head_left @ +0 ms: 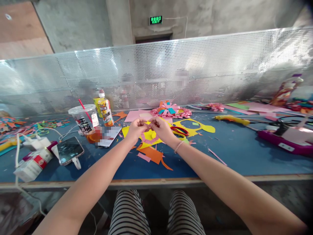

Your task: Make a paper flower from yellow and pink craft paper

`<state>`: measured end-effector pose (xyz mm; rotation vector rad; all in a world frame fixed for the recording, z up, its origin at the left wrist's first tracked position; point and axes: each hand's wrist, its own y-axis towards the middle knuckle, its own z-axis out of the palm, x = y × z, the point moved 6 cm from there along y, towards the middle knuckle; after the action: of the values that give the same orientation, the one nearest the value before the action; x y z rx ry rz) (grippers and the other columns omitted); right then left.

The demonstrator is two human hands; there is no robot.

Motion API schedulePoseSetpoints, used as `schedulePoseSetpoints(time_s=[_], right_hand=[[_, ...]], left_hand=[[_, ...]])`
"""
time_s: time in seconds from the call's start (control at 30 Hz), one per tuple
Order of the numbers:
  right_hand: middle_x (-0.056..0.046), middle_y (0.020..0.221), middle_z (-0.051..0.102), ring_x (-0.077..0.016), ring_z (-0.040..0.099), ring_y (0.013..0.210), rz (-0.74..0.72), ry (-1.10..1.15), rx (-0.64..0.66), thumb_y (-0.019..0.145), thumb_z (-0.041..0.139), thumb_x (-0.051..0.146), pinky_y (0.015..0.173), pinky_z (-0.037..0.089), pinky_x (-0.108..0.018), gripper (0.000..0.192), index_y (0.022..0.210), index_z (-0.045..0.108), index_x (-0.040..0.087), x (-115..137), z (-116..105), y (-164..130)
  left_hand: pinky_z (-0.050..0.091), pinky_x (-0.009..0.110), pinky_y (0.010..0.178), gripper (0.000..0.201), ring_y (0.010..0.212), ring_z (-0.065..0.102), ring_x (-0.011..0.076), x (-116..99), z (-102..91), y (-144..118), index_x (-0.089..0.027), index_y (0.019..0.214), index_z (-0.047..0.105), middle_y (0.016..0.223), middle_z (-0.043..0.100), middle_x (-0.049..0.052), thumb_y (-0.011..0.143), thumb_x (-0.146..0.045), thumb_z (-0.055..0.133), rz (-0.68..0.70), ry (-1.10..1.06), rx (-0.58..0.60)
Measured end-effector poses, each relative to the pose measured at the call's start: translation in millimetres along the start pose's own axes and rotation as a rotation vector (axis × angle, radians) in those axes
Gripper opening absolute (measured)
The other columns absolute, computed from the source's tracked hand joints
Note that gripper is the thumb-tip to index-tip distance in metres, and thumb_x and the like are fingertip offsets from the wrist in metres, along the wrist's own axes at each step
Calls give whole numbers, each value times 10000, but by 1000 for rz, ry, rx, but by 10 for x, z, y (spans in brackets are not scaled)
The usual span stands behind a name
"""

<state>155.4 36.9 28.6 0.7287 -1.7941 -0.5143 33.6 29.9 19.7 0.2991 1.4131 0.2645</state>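
My left hand (137,128) and my right hand (160,128) meet over the middle of the table, fingers pinched and fingertips close together. From them a pink paper strip (149,143) with a jagged edge curves down in a loop; its ends are hidden by the fingers. Yellow paper (144,146) with cut edges lies beneath the hands. Just beyond my right wrist rest scissors with red handles (180,131). Orange paper scraps (153,154) and a small pink piece (144,157) lie nearer to me.
Cut yellow paper (207,128) and a pink fringed paper flower (168,110) lie farther back. On the left stand a plastic cup (84,120), a drink bottle (105,111) and a phone (70,150). A yellow-handled tool (232,120) and purple glue gun (281,141) lie right. A perforated metal screen (151,71) runs behind.
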Motion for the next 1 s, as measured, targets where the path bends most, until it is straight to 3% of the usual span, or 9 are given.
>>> schedulePoseSetpoints(time_s=[0.33,0.57,1.0], right_hand=[[-16,748,554,-135,540,694,26,23,0,826,377,283,640,445,-276,192,863,538,184,19,-25,-2],[-19,727,563,-130,537,655,23,10,29,793,472,313,601,453,-268,138,781,517,182,69,-14,1],[-10,672,566,-120,531,586,37,-7,37,757,499,269,552,447,-263,98,735,534,180,18,-16,3]], left_hand=[[449,234,610,237,618,568,94,-43,-14,6,-145,766,536,659,579,-10,549,-122,629,56,77,4],[441,228,611,203,620,550,92,-106,9,10,-156,748,528,668,566,-9,583,-178,644,188,249,27],[435,220,590,282,559,533,74,-20,37,8,-166,801,481,585,536,-50,580,-175,655,112,150,92]])
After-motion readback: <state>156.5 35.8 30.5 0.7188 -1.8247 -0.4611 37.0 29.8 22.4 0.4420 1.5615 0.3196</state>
